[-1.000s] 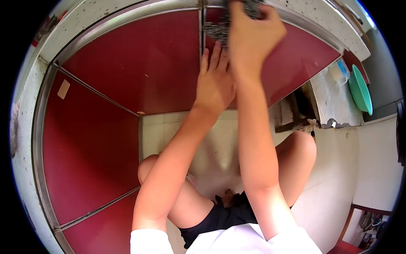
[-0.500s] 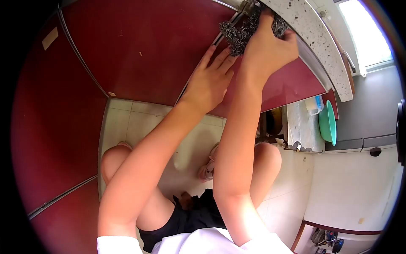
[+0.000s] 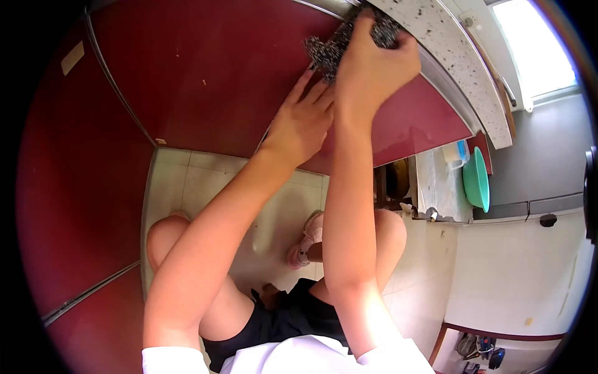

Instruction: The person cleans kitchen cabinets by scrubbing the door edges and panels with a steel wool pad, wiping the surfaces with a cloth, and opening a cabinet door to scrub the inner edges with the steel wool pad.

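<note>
My right hand (image 3: pixel 377 75) presses a dark, white-flecked bundle, which looks like a rag (image 3: pixel 327 53), against the top of the red cabinet front just under the counter edge. Its fingers are bent around the bundle and partly hidden. My left hand (image 3: pixel 300 124) lies below and to the left, fingers stretched out along the edge of a red cabinet door (image 3: pixel 218 68). Its fingertips reach close to the rag's lower end; whether they touch it I cannot tell.
A speckled stone countertop (image 3: pixel 436 31) overhangs at the upper right. Further right, a green basin (image 3: pixel 476 181) and a clear plastic jug (image 3: pixel 456 154) stand by a grey ledge (image 3: pixel 433 187). My knees are bent over the tiled floor (image 3: pixel 215 171).
My right hand and the rag sit further left in view, though the whole scene has also shifted slightly left. My left hand stays at the door edge.
</note>
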Demonstrator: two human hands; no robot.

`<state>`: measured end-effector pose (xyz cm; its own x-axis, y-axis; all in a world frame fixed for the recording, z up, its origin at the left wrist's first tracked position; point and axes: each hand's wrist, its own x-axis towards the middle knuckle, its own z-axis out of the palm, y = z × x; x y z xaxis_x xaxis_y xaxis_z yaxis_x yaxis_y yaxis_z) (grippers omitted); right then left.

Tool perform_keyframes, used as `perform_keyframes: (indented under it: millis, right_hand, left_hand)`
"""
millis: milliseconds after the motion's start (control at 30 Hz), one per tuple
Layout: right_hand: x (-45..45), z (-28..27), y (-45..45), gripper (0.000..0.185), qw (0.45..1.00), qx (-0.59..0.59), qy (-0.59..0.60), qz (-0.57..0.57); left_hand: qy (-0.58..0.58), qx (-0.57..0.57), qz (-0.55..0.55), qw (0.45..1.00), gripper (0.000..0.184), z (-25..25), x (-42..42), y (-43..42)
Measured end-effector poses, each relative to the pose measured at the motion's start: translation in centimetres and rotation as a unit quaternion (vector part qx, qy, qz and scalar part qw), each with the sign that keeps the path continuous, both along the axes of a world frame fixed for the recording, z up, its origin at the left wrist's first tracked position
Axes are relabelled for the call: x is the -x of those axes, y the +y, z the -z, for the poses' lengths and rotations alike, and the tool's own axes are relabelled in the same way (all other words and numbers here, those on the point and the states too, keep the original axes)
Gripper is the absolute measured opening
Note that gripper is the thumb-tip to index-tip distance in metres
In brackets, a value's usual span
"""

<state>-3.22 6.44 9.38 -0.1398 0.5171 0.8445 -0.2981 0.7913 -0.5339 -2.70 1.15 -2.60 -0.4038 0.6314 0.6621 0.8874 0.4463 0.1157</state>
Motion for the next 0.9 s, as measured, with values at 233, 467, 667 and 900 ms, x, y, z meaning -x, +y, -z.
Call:
perform_keyframes:
  millis: [233, 467, 667, 900]
  right_hand:
    - [-0.6, 0.5, 2.5, 0.038, 0.999, 0.036, 0.019, -0.012]
    - [-1.3, -0.6, 1.4, 0.019, 0.998, 0.053, -0.033, -0.016]
    - [-1.2, -0.7, 0.7, 0.026, 0.997, 0.047, -0.057, -0.036]
    - [-0.5, -0.7, 0.1, 0.025, 0.996, 0.069, -0.037, -0.030]
  left_hand:
    - [0.010, 0.017, -0.021, 1.000, 0.043, -0.5, -0.6, 0.0]
    - [0.014, 0.018, -0.008, 1.000, 0.062, -0.2, -0.3, 0.0]
    - [0.009, 0.010, 0.009, 1.000, 0.058, 0.5, 0.2, 0.2]
    - [-0.032, -0.011, 0.021, 0.999, 0.045, 0.1, -0.5, 0.7]
